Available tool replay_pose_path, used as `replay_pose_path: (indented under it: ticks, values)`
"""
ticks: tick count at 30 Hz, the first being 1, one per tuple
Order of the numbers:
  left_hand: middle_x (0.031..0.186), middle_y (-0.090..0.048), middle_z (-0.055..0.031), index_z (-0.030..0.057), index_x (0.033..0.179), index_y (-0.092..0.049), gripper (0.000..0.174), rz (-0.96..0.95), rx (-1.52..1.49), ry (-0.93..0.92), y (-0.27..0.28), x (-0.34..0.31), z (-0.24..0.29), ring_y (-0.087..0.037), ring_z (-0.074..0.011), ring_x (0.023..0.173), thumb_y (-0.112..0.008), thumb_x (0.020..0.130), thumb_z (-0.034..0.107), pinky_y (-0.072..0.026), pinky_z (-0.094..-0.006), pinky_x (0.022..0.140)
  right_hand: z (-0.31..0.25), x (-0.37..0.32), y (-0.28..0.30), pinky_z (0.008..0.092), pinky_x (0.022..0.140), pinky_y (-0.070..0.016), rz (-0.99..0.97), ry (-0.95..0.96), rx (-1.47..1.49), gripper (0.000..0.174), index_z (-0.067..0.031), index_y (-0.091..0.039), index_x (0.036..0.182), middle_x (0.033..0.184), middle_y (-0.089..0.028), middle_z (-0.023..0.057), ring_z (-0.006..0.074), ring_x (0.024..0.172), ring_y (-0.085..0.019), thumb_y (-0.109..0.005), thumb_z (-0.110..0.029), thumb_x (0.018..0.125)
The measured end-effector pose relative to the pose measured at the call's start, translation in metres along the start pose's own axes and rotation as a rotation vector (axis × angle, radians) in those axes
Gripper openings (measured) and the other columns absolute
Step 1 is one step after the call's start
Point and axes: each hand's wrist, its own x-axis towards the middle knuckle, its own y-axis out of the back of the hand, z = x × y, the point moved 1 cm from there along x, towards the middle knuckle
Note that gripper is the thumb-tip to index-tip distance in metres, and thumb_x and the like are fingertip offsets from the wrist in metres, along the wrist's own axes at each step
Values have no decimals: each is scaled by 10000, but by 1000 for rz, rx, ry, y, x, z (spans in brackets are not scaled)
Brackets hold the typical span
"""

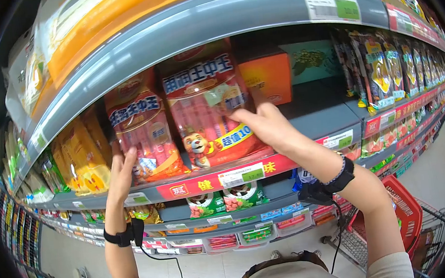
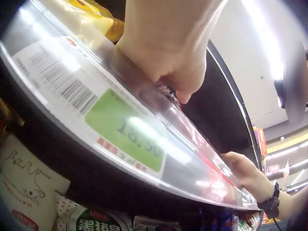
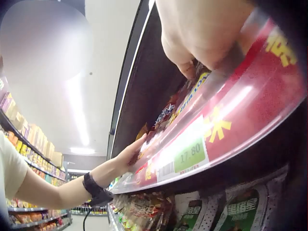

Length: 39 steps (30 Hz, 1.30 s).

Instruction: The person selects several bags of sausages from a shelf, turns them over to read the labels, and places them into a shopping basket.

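Two red and pink sausage packs stand side by side on the middle shelf in the head view. At the left side of the left pack [image 1: 145, 127], my left hand [image 1: 122, 171] touches its edge, thumb on the front and fingers partly hidden. My right hand [image 1: 266, 122] grips the right edge of the right pack [image 1: 198, 104], thumb across the front and fingers behind the edge. The right wrist view shows the right hand [image 3: 204, 36] above the red shelf strip [image 3: 240, 106]. In the left wrist view the left hand [image 2: 163, 48] hides most of its pack.
Yellow packs [image 1: 78, 157] stand left of the sausages. An orange box [image 1: 267, 77] and a green box [image 1: 313, 59] sit behind to the right. The upper shelf edge [image 1: 196, 25] overhangs the packs. A red basket [image 1: 406, 207] rests in a cart [image 1: 436, 226] at lower right.
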Motion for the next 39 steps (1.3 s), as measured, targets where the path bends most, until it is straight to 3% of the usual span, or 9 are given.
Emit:
replay_pose_path:
  ticks: [4, 6, 7, 8, 10, 27, 32, 37, 39]
  values:
    - [1343, -426, -203, -39, 1337, -379, 562, 267, 404, -86, 15, 5, -45, -398, -250, 1250, -503, 948, 348, -275, -315, 1047, -23, -33, 4, 365, 928, -395, 430, 712, -507, 538, 41, -398, 1260, 1148, -482, 177, 284, 1091, -479, -620, -131, 801]
    - [1428, -320, -256, 38, 1403, -345, 526, 335, 1391, -254, 56, 13, -127, -299, -376, 1331, -497, 921, 184, -226, -447, 1100, -36, -65, 18, 390, 937, -387, 417, 850, -420, 526, 21, -415, 1252, 1185, -460, 175, 296, 1124, -452, -621, -85, 780]
    - [1420, -329, -255, 70, 1395, -361, 519, 289, 1575, 8, 33, 11, -76, -301, -406, 1321, -499, 898, 122, -229, -488, 1101, -33, -82, 25, 391, 926, -394, 424, 923, -389, 519, 10, -426, 1243, 1175, -467, 172, 305, 1102, -465, -628, -77, 773]
    - [1367, -386, -251, 61, 1339, -410, 429, 772, 1763, -800, 32, 8, -89, -378, -399, 1255, -487, 924, 140, -300, -479, 1066, -27, -101, 33, 392, 914, -401, 432, 993, -372, 513, -1, -437, 1234, 1165, -473, 169, 313, 1080, -479, -635, -69, 765]
    - [1235, -465, -200, 24, 1263, -404, 380, 647, 555, -278, 37, 29, -96, -482, -337, 1082, -500, 945, 208, -413, -437, 960, -5, -144, 52, 398, 890, -418, 388, 1003, -397, 482, -10, -454, 1209, 1146, -482, 171, 336, 1039, -498, -639, -59, 766]
    - [1161, -486, -175, -6, 1164, -433, 299, -282, -132, -678, -382, -166, 77, -498, -270, 1057, -482, 888, 96, -387, -423, 960, 216, -512, 345, 451, 901, -425, 1169, -689, -996, 461, -5, -482, 1160, 1122, -473, 233, 410, 1062, -478, -640, -184, 766]
    - [1084, -579, -150, 1, 1170, -520, 318, -1048, -355, -70, -541, -227, 112, -544, -263, 1062, -584, 872, 93, -407, -365, 934, 260, -542, 392, 445, 918, -428, 1016, -1017, -761, 614, 34, -467, 1227, 1197, -502, 288, 415, 1115, -498, -614, -386, 804]
    - [1215, -527, -208, -16, 1238, -470, 493, -1141, 34, -404, -673, -292, 31, -561, -297, 1068, -627, 869, 271, -449, -367, 899, 302, -552, 402, 434, 881, -458, 825, -1009, -516, 790, 78, -456, 1229, 1092, -593, 288, 402, 1024, -583, -573, -574, 799]
    - [1207, -538, -218, -34, 1237, -458, 568, -1248, -74, 158, -698, -308, 18, -564, -298, 1072, -639, 850, 341, -453, -372, 892, 302, -554, 397, 420, 846, -472, 874, -962, -536, 743, 66, -505, 1169, 1041, -616, 265, 383, 970, -607, -597, -568, 792]
